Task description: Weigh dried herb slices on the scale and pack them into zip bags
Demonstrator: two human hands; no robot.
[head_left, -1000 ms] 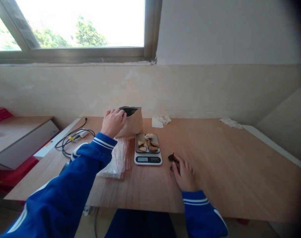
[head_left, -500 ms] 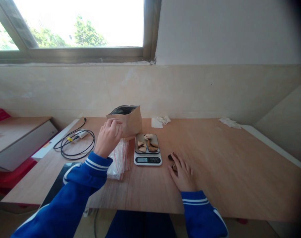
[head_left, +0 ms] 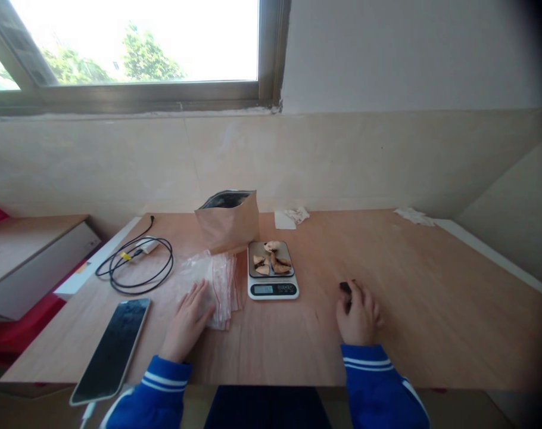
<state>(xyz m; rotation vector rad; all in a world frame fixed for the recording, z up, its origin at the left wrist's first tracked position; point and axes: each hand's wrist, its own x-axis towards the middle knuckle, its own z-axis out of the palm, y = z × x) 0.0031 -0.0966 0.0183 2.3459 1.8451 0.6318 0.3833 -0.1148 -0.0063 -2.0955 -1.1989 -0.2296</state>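
My left hand (head_left: 188,319) lies with fingers outstretched on the near left edge of a stack of clear zip bags (head_left: 221,292) with red seal lines. To the right, my right hand (head_left: 359,316) rests on the table, its fingers curled around dark dried pieces (head_left: 345,288) that look like dried mushroom; most of them are hidden under the palm. Between the hands stands a white kitchen scale (head_left: 273,290), its display lit but too blurred to read. Several tan and brown dried mushroom pieces (head_left: 280,265) sit on its plate. Behind the bags, an open kraft paper pouch (head_left: 230,226) stands upright.
A phone (head_left: 112,351) with a white cable lies at the table's front left. Behind it is a coiled black cable (head_left: 114,277). Crumpled tissue (head_left: 298,215) lies near the wall, and another tissue (head_left: 414,218) at the back right. The wooden table (head_left: 409,298) ends close to my lap.
My left hand has come down from in front of the pouch onto the zip bags. My right hand has slid rightward with the dark pieces, away from the scale.
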